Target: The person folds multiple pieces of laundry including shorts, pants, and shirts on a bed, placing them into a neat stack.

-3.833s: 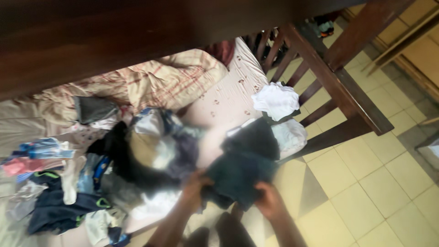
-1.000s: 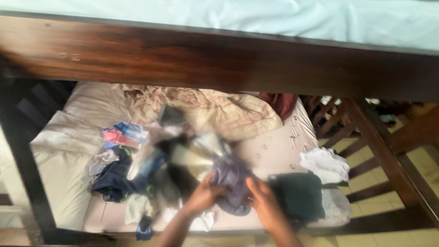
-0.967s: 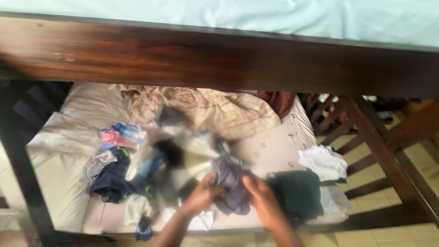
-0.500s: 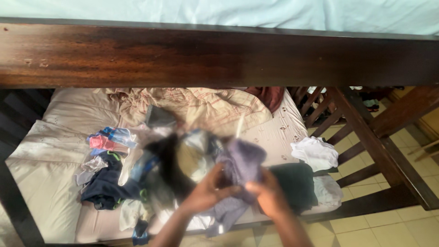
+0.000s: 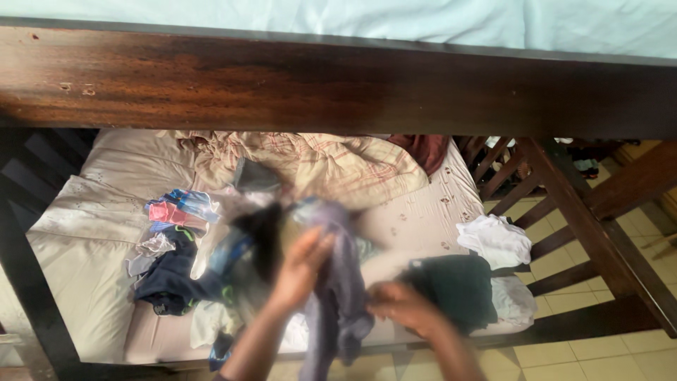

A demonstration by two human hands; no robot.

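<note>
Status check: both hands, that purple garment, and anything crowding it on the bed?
Left hand gripping purple garment, lifted, hanging. Right hand at its lower edge. Loose clothes pile left, dark green folded cloth right.

- Only two bare forearms and hands in shot, coming up from the bottom edge, nothing else of the person visible.
- Left hand (image 5: 302, 264): no glove, no ring or watch that I can make out. It's pretty motion-blurred, so fine detail is gone.
- Right hand (image 5: 400, 310): same deal, bare, nothing worn on the wrist as far as the blur lets me see.
- No sleeves anywhere on either forearm, bare right down to where the frame cuts them off.
- Fingers are smeared on both hands, so can't say anything about nails or small marks.
</note>
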